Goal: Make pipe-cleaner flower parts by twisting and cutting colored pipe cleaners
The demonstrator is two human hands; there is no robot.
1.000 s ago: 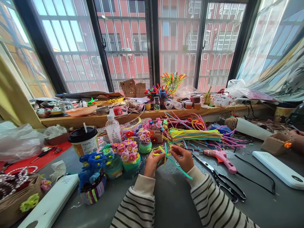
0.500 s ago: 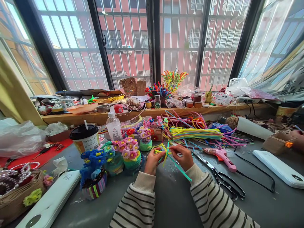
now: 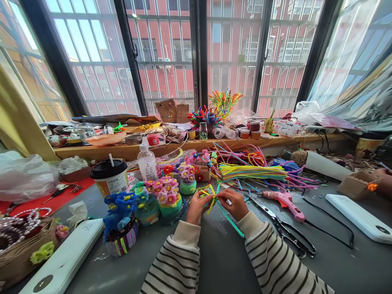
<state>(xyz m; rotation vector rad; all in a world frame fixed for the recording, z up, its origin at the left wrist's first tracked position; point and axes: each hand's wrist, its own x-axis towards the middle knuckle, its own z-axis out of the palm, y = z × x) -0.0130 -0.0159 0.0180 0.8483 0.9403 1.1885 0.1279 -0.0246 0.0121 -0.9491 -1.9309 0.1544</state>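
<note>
Yellow pipe cleaners [image 3: 211, 191], bent and crossed, are pinched between the fingers of my left hand [image 3: 196, 206]. My right hand [image 3: 235, 205] grips a turquoise pipe cleaner [image 3: 232, 221], whose long tail slants down toward my right sleeve. The two hands nearly meet where the yellow and turquoise pieces cross. Just left of them stand a small pot of pink and purple flowers [image 3: 188, 179] and a bigger green pot with pink flowers [image 3: 170, 209]. To the right of my right hand lie large scissors [image 3: 283, 230] and a pink glue gun [image 3: 289, 204].
Behind my hands lies a bundle of yellow and green pipe cleaners [image 3: 254, 172]. A lidded cup [image 3: 110, 179], a bottle [image 3: 147, 163] and blue flowers [image 3: 121, 206] stand left. White devices lie at left [image 3: 65, 257] and right [image 3: 358, 217]. Another person's hand [image 3: 382, 183] is far right.
My right hand has shifted slightly left and closer to my left hand. The turquoise tail has moved a little left and down with it.
</note>
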